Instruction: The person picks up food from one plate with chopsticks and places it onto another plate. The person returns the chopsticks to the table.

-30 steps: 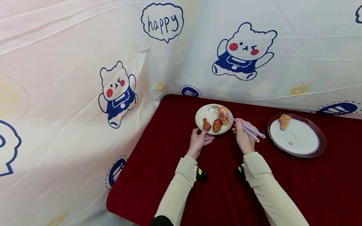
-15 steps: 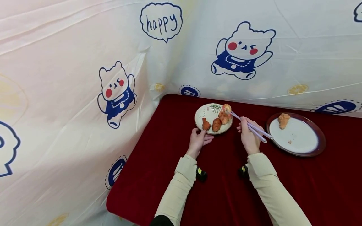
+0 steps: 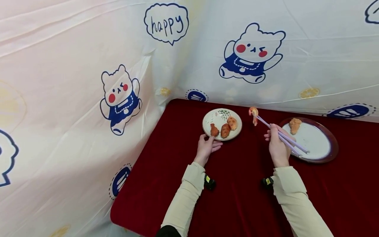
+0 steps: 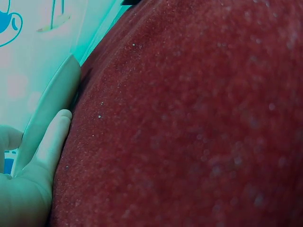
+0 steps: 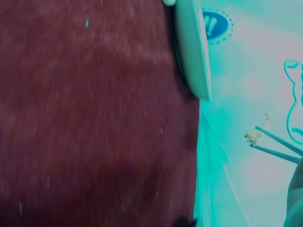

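Observation:
In the head view my right hand (image 3: 278,146) grips a pair of pale purple chopsticks (image 3: 285,137). Their tips pinch a shrimp (image 3: 253,115), held in the air between the two plates. My left hand (image 3: 206,148) holds the near rim of a small white plate (image 3: 213,117), thumb on the rim and fingers at its underside; the left wrist view shows this plate edge (image 4: 59,97) from the side. On that plate lie a small drumstick-shaped piece (image 3: 214,130), a browned wing piece (image 3: 225,131) and a lighter golden piece (image 3: 232,123).
To the right stands a larger brown-rimmed plate (image 3: 333,144) with a fried chicken piece (image 3: 294,125) on its far left side, partly behind the right hand. A dark red cloth (image 3: 165,164) covers the table. A printed curtain (image 3: 189,65) hangs along the left and back edges.
The shrimp has been lifted off the small plate with the chopsticks and carried right, towards the larger plate. My left hand has stayed at the small plate's rim.

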`<state>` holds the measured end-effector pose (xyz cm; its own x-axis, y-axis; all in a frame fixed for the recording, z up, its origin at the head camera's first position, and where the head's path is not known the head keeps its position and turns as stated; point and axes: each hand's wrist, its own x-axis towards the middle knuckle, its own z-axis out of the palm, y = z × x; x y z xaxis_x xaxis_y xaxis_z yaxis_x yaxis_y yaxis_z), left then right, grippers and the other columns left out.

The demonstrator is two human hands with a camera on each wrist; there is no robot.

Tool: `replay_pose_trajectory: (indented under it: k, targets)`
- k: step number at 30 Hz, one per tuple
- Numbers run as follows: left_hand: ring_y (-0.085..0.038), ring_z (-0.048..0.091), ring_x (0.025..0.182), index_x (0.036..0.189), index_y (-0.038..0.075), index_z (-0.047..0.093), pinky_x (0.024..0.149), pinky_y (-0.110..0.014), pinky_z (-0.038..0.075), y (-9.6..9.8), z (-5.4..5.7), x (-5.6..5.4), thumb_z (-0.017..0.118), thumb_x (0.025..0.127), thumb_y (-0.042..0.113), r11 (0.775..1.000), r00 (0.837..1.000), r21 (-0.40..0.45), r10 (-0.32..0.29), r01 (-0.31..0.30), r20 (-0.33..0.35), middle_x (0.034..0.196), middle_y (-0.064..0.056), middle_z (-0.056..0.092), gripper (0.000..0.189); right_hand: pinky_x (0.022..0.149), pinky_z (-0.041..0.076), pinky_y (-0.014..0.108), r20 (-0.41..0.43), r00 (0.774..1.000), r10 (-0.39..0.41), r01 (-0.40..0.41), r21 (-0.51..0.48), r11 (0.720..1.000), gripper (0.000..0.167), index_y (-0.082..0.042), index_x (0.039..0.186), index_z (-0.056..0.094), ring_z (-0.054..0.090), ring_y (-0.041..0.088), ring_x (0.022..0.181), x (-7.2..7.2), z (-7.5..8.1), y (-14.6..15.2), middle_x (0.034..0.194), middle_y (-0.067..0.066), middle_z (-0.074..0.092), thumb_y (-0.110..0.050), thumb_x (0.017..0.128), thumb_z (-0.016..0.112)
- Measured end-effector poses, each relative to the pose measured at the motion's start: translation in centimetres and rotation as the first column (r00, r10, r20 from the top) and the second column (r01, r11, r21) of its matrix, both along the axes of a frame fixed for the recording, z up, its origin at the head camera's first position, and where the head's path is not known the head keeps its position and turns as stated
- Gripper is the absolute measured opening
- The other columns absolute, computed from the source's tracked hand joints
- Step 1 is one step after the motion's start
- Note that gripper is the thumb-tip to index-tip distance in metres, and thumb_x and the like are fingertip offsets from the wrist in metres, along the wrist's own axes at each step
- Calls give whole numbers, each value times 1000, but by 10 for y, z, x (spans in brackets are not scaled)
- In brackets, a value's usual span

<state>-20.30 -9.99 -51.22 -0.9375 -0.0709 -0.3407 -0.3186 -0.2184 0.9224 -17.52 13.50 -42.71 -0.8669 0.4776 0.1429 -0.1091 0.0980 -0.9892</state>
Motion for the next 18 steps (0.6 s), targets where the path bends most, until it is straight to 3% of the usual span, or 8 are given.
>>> replay_pose_trajectory:
  k: [6, 12, 18]
  targets:
    - [-27, 72, 95, 147, 8, 23, 81, -31, 61, 0, 1, 0, 47, 101, 20, 1000, 1000, -6, -1, 1, 5, 109, -21, 68, 54, 49, 52, 11, -69, 993, -92, 81, -142, 987, 25, 2, 98, 73, 62, 1, 52, -2, -13, 29, 67, -8, 68, -20, 92, 64]
    - [-26, 72, 94, 147, 8, 23, 81, -31, 61, -1, -1, -1, 47, 101, 21, 1000, 1000, -3, -4, 4, 11, 108, -21, 69, 54, 47, 52, 12, -154, 972, -177, 130, -274, 953, 15, -3, 91, 75, 63, 3, 51, 8, -13, 54, 65, -3, 68, -16, 89, 68]
    - [-26, 72, 94, 148, 8, 21, 81, -32, 61, -1, -1, -1, 47, 101, 21, 1000, 1000, -5, -9, 9, 7, 109, -21, 68, 55, 43, 52, 14, -195, 948, -252, 164, -378, 911, 17, 3, 93, 75, 62, 7, 47, 17, -13, 80, 63, 2, 66, -12, 87, 71]
